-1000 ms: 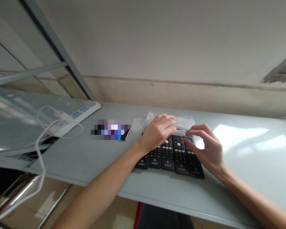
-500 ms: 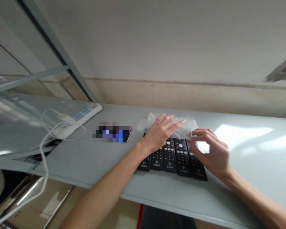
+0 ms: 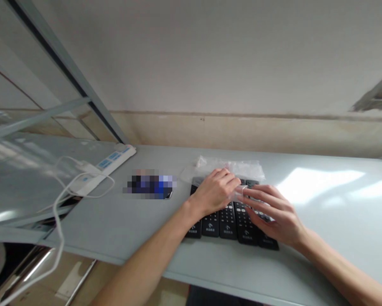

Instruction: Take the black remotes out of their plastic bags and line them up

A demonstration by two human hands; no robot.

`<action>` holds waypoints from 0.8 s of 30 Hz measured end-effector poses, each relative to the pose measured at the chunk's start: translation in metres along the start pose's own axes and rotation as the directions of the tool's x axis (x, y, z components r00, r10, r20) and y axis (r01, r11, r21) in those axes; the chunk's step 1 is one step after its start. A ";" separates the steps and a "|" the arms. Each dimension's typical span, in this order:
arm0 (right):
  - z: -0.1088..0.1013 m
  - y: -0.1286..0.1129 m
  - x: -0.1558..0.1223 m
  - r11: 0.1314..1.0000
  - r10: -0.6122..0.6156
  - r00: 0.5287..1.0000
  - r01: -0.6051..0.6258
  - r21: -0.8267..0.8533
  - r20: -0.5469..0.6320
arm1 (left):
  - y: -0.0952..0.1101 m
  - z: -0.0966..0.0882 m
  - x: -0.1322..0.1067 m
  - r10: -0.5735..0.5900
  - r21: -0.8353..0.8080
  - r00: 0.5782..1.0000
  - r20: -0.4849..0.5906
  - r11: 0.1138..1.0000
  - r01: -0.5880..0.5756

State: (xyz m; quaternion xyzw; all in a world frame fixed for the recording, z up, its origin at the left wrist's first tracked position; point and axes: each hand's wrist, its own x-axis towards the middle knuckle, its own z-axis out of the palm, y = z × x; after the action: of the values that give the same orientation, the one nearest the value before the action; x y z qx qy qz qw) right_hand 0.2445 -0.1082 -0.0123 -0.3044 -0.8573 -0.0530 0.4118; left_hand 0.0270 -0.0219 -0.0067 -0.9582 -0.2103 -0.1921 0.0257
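Note:
Several black remote controls (image 3: pixel 228 229) lie side by side in a row on the grey table, buttons upward. My left hand (image 3: pixel 214 189) is over the middle of the row, its fingers curled onto a small piece of clear plastic bag (image 3: pixel 238 193). On the right, my right hand (image 3: pixel 275 212) reaches over the rightmost remotes. Its fingers are stretched out and their tips touch the edge of the plastic, with the thumb apart below. Behind the hands, more clear plastic bags (image 3: pixel 246 169) lie crumpled along the remotes' far ends. The hands hide parts of several remotes.
A phone (image 3: pixel 168 194), mostly blurred out, lies left of the remotes. Further left are a white power strip (image 3: pixel 93 180) and a white cable (image 3: pixel 58 225) hanging past the table edge. A metal frame post (image 3: pixel 72 78) rises at the left; a wall stands behind.
My left hand's fingers have curled from spread on the plastic into a grip. My right hand has moved left and its pinch has opened. The plastic between them is drawn nearer over the remotes.

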 end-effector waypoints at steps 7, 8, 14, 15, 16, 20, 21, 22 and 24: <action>0.002 0.003 0.000 0.987 0.117 0.991 -0.108 -0.122 0.071 | 0.001 -0.003 -0.001 0.011 0.044 1.000 0.025 0.999 -0.012; 0.002 0.004 0.000 0.985 0.125 0.990 -0.116 -0.127 0.064 | 0.002 -0.004 -0.001 0.012 0.047 1.000 0.029 0.999 -0.013; 0.000 0.009 0.002 0.971 0.190 0.982 -0.186 -0.150 0.011 | 0.005 -0.006 0.000 -0.031 0.030 0.998 0.051 0.999 0.030; -0.001 0.009 0.002 0.969 0.197 0.980 -0.193 -0.151 0.013 | 0.005 -0.006 0.000 -0.038 0.032 0.998 0.050 0.999 0.036; -0.001 0.009 0.002 0.969 0.199 0.980 -0.195 -0.149 0.012 | 0.005 -0.006 0.000 -0.041 0.038 0.998 0.049 0.999 0.039; -0.002 0.005 0.005 0.982 0.169 0.986 -0.169 -0.087 0.003 | 0.002 -0.006 -0.001 -0.023 0.100 0.998 0.060 0.995 0.017; -0.001 0.003 0.005 0.987 0.152 0.988 -0.152 -0.060 0.009 | 0.002 -0.007 -0.001 -0.020 0.115 0.998 0.059 0.993 0.013; 0.000 0.001 0.006 0.991 0.133 0.991 -0.132 -0.034 0.016 | 0.001 -0.007 -0.001 -0.018 0.124 0.998 0.052 0.992 0.012; 0.002 -0.003 0.007 0.995 0.104 0.994 -0.105 0.002 0.024 | 0.000 -0.008 -0.001 -0.012 0.123 0.999 0.033 0.992 0.008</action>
State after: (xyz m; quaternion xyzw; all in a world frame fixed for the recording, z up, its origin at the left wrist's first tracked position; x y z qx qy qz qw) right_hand 0.2382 -0.1065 -0.0079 -0.3488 -0.8451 -0.0264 0.4043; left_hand 0.0228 -0.0232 0.0006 -0.9569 -0.2268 -0.1628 0.0799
